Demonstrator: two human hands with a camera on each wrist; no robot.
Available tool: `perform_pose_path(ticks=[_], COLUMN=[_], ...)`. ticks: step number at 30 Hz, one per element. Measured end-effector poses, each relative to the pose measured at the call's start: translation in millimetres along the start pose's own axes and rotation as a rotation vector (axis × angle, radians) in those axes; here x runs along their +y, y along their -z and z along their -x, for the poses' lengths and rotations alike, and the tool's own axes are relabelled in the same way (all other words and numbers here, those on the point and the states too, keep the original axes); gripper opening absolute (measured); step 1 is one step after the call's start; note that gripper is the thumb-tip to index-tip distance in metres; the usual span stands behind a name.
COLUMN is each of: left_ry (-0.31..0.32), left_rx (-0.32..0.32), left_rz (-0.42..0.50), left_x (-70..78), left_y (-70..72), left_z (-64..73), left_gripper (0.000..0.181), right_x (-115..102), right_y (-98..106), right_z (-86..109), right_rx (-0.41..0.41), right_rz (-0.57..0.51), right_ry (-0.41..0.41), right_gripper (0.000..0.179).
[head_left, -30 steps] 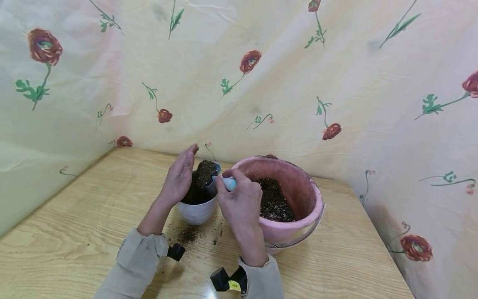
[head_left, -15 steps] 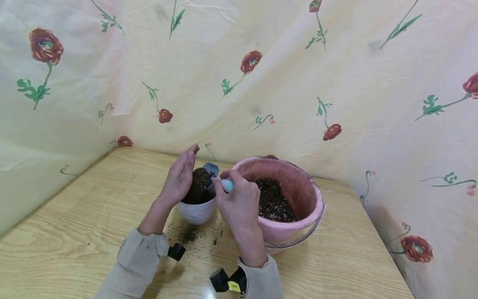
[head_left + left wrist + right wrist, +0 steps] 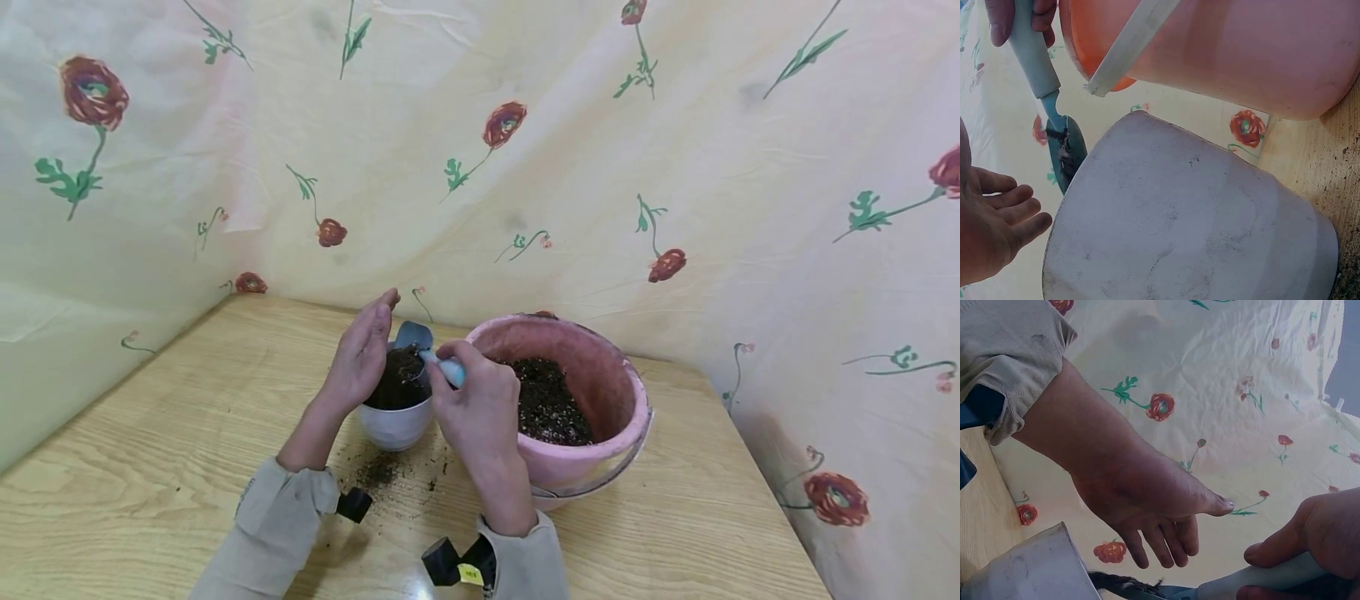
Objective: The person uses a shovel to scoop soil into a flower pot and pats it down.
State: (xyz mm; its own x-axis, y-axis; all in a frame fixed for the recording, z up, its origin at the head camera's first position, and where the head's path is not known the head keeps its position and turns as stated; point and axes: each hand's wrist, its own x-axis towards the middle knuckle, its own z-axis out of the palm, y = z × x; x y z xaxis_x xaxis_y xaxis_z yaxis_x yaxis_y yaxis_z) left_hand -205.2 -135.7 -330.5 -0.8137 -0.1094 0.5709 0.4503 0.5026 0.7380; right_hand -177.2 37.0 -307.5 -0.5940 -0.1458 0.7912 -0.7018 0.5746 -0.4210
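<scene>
A small white pot (image 3: 396, 428) stands upright on the table, with dark soil (image 3: 392, 385) up near its rim. My right hand (image 3: 480, 408) grips the pale handle of a blue trowel (image 3: 1032, 59). Its blade tilts over the pot's far right rim, and some soil clings to it in the left wrist view. Along the pot's left side my left hand (image 3: 362, 354) is held upright, fingers straight and palm toward the soil. Whether that palm touches the rim, I cannot tell.
Right of the pot stands a pink bucket (image 3: 581, 458) with a wire handle and dark soil (image 3: 551, 404) inside. Spilled soil (image 3: 378, 471) lies on the wooden table (image 3: 150, 450) in front of the pot. A flowered sheet (image 3: 420, 150) hangs behind and beside the table.
The trowel has turned over and shifted left, and its heaped soil has dropped into the pot. My right hand has moved slightly left; the left hand stays put.
</scene>
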Motion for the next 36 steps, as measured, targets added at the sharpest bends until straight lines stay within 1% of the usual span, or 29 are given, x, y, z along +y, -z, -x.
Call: perform_pose_path(ticks=[4, 11, 18, 23, 28, 36], left_ry=[-0.011, -0.014, -0.023, -0.028, -0.034, -0.047], left_rx=[0.002, 0.003, 0.007, 0.012, 0.017, 0.022], left_rz=[0.002, 0.003, -0.016, -0.022, -0.005, 0.008], left_x=[-0.7, -1.4, -2.1, -2.3, -3.6, -5.1], left_y=[0.2, 0.1, 0.6, 0.7, 0.1, -2.5], left_z=[0.1, -0.3, -0.2, 0.1, 0.1, -0.2], left_gripper=[0.059, 0.060, 0.061, 0.063, 0.062, 0.061], right_x=[-0.2, -1.0, 1.0, 2.3, 4.3, 13.7], right_y=[0.9, 3.0, 4.7, 8.5, 15.9, 38.3], right_z=[-0.1, 0.0, -0.7, -1.4, -2.9, -7.8], right_rx=[0.004, 0.002, 0.035, 0.058, 0.095, 0.147], right_rz=[0.002, -0.027, -0.085, -0.118, -0.127, -0.181], right_ry=[0.021, 0.014, 0.065, 0.065, 0.051, 0.032], right_gripper=[0.013, 0.011, 0.013, 0.015, 0.012, 0.010])
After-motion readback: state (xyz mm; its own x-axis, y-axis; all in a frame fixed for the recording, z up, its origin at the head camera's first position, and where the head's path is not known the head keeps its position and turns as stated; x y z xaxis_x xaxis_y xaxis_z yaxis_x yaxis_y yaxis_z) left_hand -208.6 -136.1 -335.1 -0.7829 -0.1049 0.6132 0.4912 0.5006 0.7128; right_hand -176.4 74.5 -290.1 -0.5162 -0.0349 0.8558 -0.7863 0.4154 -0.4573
